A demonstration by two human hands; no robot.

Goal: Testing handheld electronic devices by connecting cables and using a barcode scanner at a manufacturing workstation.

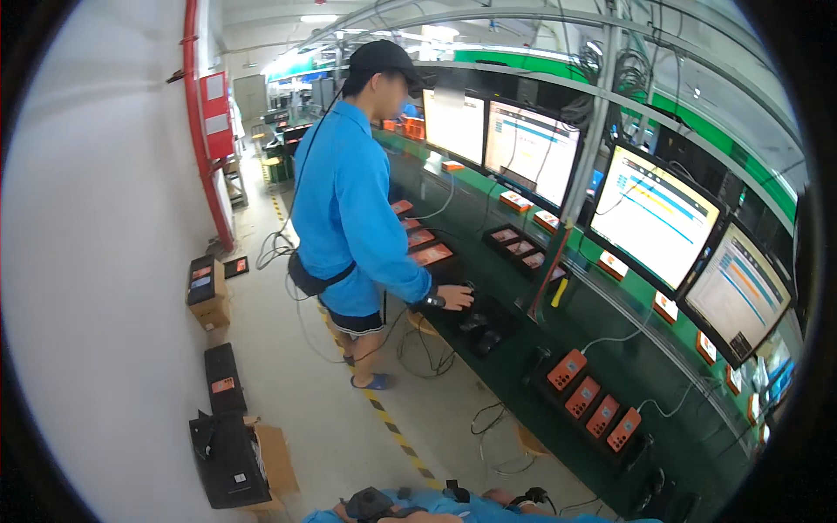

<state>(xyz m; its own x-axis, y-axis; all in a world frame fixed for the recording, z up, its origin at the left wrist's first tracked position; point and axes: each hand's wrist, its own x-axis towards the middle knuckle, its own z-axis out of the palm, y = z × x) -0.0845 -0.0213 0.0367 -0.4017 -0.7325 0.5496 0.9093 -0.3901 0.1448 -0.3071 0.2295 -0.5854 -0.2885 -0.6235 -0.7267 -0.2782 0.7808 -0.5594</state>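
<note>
Along the lower edge, blue sleeves [458,506] lie close to my body. Black devices sit by my wrists, one to the left [370,504] and one with wires to the right [534,500]. A small part of my right hand [500,495] seems to show beside the wired device; its fingers are hidden. My left hand is cut off low in the picture, and its fingers cannot be made out. Nearest on the green workbench [510,383], a black tray [558,401] carries several orange-red phones [582,397], some with white cables plugged in.
A co-worker in a blue jacket [344,192] stands at the bench, a hand [455,297] by black objects [479,331]. Monitors [654,218] line the back behind a metal post [593,131]. Cartons [209,301] and a black case [228,462] stand along the left wall. Cables hang below the bench.
</note>
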